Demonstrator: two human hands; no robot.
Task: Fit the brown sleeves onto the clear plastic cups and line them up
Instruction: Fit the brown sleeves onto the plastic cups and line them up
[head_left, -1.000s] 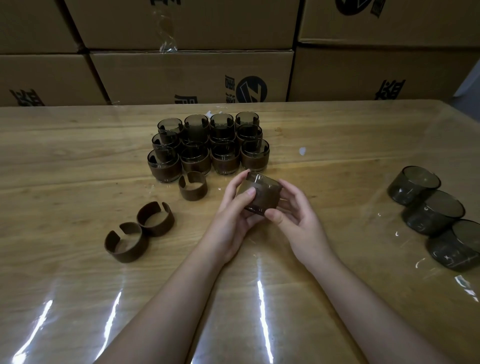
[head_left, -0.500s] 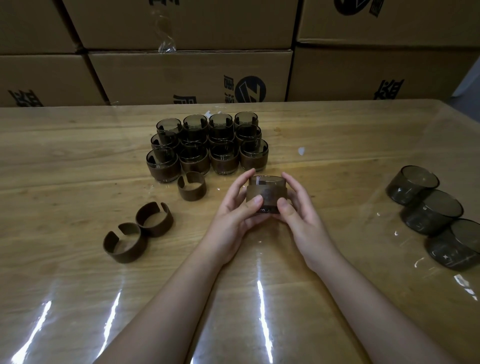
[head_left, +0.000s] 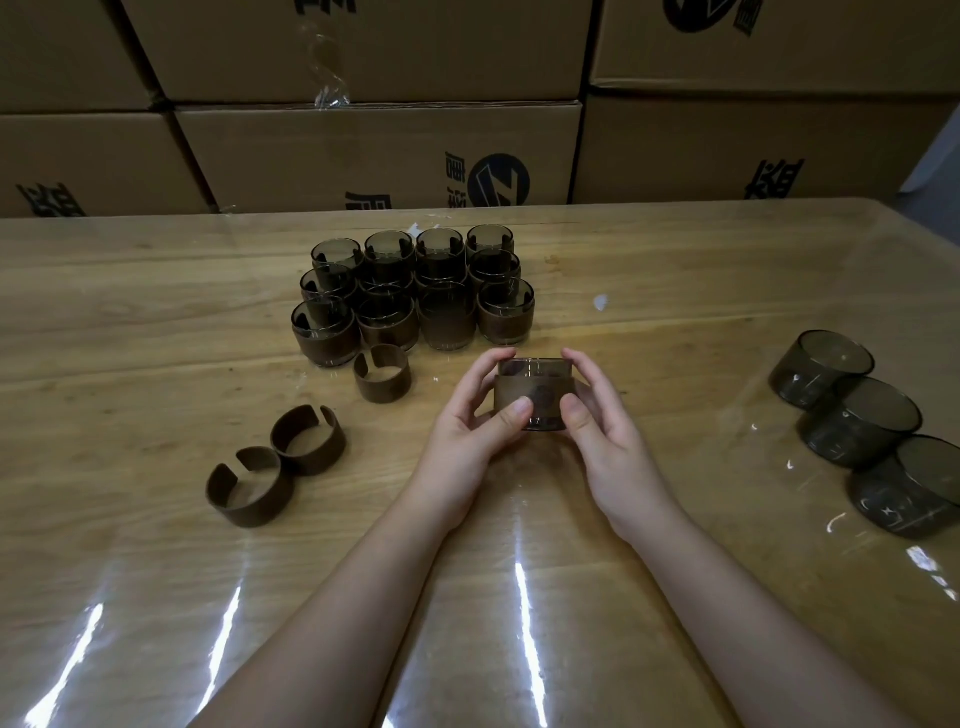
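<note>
A clear smoky cup with a brown sleeve (head_left: 535, 392) around it stands upright between my hands near the table's middle. My left hand (head_left: 470, 431) grips its left side, thumb on the front. On the other side my right hand (head_left: 605, 431) grips it the same way. Behind it stands a block of several sleeved cups (head_left: 415, 296) in rows. Three loose brown sleeves lie to the left: one (head_left: 383, 373) by the block, two more (head_left: 309, 439) (head_left: 249, 488) nearer me. Three bare cups (head_left: 821, 369) (head_left: 860, 422) (head_left: 909, 486) lie on their sides at the right.
The wooden table (head_left: 156, 332) has a glossy clear cover with light streaks near me. Stacked cardboard boxes (head_left: 379, 150) form a wall right behind the table's far edge.
The cup in my hands has turned from tilted to upright and come down toward the table. Both hands shifted slightly with it. Nothing else moved.
</note>
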